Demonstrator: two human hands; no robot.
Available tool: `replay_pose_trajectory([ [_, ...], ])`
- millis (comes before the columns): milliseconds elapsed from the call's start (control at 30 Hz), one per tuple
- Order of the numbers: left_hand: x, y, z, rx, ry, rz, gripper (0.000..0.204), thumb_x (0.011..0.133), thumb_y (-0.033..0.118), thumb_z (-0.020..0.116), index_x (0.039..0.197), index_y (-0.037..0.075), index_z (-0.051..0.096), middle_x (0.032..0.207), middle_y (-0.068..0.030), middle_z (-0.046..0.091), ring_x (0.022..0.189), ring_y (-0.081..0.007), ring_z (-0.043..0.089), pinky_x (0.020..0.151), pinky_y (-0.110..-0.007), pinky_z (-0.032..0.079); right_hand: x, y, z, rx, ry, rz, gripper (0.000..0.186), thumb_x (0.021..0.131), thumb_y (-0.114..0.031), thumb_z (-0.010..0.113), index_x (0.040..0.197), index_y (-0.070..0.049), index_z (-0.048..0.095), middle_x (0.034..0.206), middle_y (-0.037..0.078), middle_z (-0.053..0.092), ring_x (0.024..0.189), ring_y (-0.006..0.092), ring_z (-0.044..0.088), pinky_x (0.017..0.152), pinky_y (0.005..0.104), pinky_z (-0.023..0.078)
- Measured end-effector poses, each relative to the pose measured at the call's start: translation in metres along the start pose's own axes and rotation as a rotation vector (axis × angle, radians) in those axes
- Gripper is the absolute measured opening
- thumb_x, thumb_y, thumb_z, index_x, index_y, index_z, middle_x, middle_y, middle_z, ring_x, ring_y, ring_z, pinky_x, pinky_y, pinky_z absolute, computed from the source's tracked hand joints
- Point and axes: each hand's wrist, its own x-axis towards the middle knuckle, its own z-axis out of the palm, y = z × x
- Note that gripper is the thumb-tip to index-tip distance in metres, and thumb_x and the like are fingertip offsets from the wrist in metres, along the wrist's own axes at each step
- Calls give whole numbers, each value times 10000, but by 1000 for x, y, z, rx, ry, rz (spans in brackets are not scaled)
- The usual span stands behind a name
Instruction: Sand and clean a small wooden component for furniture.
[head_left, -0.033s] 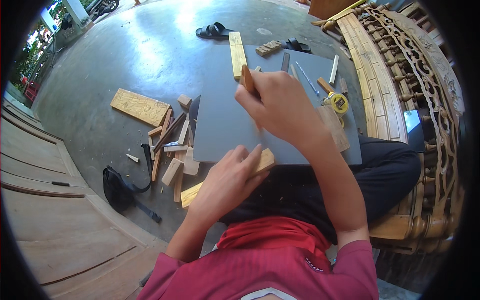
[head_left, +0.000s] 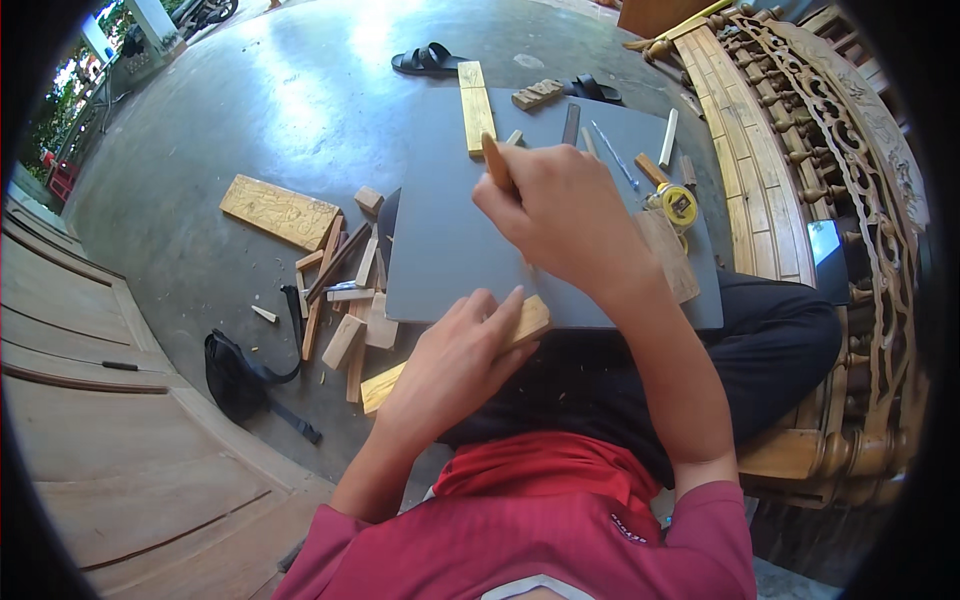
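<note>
My left hand (head_left: pixel 452 350) is closed around a long yellowish wooden strip (head_left: pixel 385 388), which slants across the near edge of a grey board (head_left: pixel 440 240). The strip's other end shows past my fingertips. Above the board, my right hand (head_left: pixel 555 205) is wrapped round a tool with an orange-brown wooden handle (head_left: pixel 493 158). Its working end is hidden or blurred beneath my hand, so I cannot tell what kind it is. Beyond that hand, a pale carved wooden block (head_left: pixel 476 110) lies at the board's far edge.
On the board's right are a yellow tape measure (head_left: pixel 679 206), a flat wooden piece (head_left: pixel 667 255) and a pen (head_left: pixel 615 155). Wood offcuts (head_left: pixel 345 342), a carved plank (head_left: pixel 280 212) and a black bag (head_left: pixel 236 378) lie on the floor at left. A wooden bench (head_left: pixel 750 170) stands right.
My right hand and the tool have shifted very slightly, with the handle tipping a little. My left hand and the wooden strip stay in place.
</note>
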Motion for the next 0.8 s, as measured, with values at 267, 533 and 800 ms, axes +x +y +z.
replay_pose_trajectory([
  [267, -5, 1, -1, -35, -20, 76, 552, 1003, 272, 725, 1471, 30, 559, 1086, -176, 596, 1062, -379, 623, 912, -481, 527, -1, -12, 27, 423, -81, -78, 247, 1012, -254, 661, 917, -29, 695, 676, 168, 660, 637, 385, 673, 642, 501, 530],
  [533, -1, 10, -3, -40, -12, 68, 512, 1002, 290, 736, 1432, 45, 607, 1152, -192, 628, 1102, -397, 634, 938, -489, 518, -12, 2, 51, 40, 99, -136, 272, 1032, -276, 668, 974, -11, 685, 689, 165, 654, 652, 331, 681, 647, 420, 529],
  [800, -1, 6, -13, -35, -57, -28, 492, 1022, 286, 719, 1416, 7, 625, 1136, -207, 647, 1037, -424, 659, 891, -495, 526, -18, -11, -20, 470, 35, 65, 350, 1045, -333, 661, 965, -3, 746, 746, 118, 706, 653, 233, 652, 650, 363, 518],
])
